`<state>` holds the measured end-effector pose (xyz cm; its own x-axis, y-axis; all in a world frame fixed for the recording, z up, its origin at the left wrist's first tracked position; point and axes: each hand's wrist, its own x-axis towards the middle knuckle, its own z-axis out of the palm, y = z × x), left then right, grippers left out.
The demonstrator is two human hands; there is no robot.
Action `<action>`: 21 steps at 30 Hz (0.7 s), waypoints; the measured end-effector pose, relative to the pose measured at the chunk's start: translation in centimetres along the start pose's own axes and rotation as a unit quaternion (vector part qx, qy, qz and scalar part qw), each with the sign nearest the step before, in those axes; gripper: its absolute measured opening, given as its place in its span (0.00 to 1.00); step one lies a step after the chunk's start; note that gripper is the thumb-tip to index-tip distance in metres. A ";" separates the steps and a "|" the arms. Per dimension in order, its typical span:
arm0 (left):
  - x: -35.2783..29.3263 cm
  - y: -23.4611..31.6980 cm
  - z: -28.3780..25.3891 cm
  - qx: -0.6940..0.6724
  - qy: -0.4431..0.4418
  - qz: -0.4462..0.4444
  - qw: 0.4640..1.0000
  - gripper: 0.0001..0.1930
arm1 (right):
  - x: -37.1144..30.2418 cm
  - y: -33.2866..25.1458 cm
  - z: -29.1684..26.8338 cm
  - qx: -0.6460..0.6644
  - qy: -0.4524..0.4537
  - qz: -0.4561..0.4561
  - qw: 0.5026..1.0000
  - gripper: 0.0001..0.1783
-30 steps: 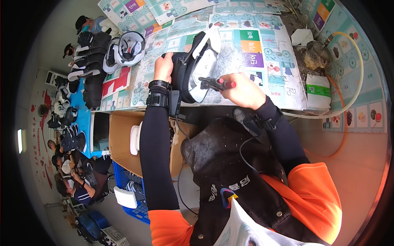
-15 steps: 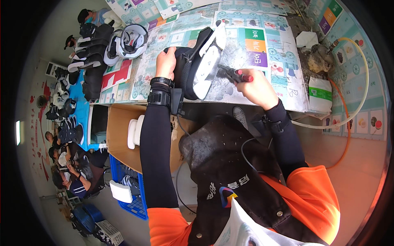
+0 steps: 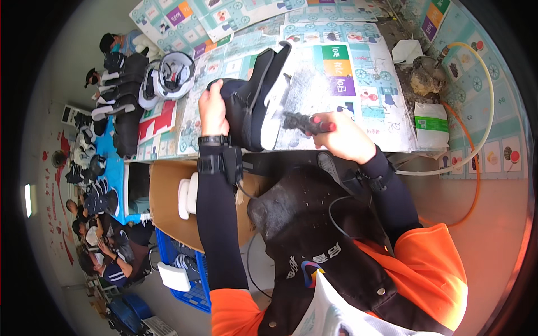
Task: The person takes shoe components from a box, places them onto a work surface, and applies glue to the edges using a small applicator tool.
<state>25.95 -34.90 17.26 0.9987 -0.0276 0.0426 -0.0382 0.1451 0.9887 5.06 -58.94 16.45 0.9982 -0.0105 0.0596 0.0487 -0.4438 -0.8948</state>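
We see both arms reaching up over the near edge of the desk, black sleeves to the wrists and a dark strap on each. The left forearm stands nearly upright, its wrist about straight, and the left hand is closed around the side of the black shoe, back of the hand toward us. The shoe lies on the desk near that edge, tilted, with its white sole facing right. The right forearm slants in from the lower right, elbow bent, and the right hand is curled around a black tool with red ends. Its tip points left, just beside the sole; whether they touch, we cannot tell. To the left we find a white shell on the desk, and below it an open carton beside the left sleeve
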 end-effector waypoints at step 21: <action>3.5 -2.7 -0.1 -0.101 -0.027 -0.006 0.995 0.20 | 4.2 -0.2 0.3 -0.087 0.066 -0.013 0.994 0.16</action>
<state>29.58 -35.25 14.68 0.9957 -0.0826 0.0431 -0.0125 0.3400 0.9404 9.23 -58.58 16.78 0.9827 -0.1100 0.1490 0.0553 -0.5935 -0.8029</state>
